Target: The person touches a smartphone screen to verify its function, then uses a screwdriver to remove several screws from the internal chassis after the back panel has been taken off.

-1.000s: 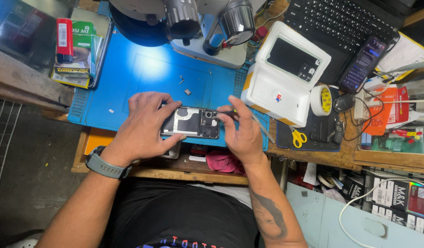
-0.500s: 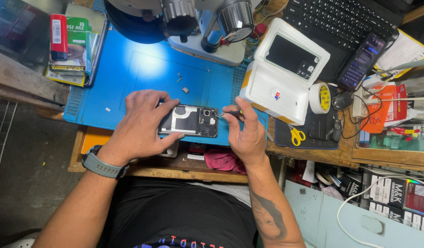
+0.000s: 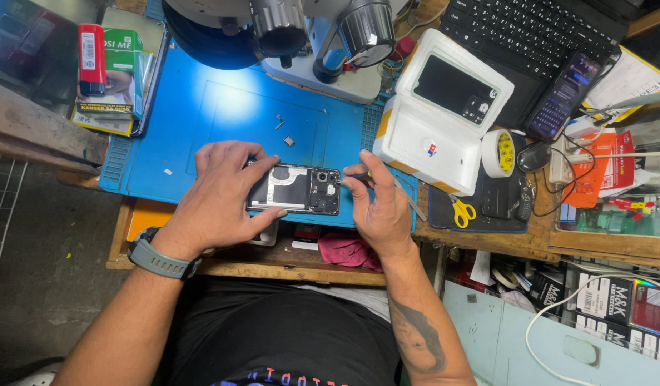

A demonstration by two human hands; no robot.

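An opened phone [image 3: 298,189] lies back-up on the blue work mat [image 3: 201,121], its inner boards and camera showing. My left hand [image 3: 226,193], with a grey watch on the wrist, clasps the phone's left end from above and below. My right hand [image 3: 376,204] pinches a thin metal tool [image 3: 405,199] whose tip meets the phone's right end near the camera. Part of the tool is hidden by my fingers.
A microscope [image 3: 308,36] stands at the mat's far edge. A white foam box [image 3: 444,129], yellow tape roll [image 3: 501,152] and yellow scissors [image 3: 460,211] lie to the right. A keyboard [image 3: 537,32] and lit phone [image 3: 562,93] sit far right; small boxes [image 3: 108,71] far left.
My right hand has shifted slightly at the phone's right end, the tool staying against it. My left hand keeps the same hold on the phone.
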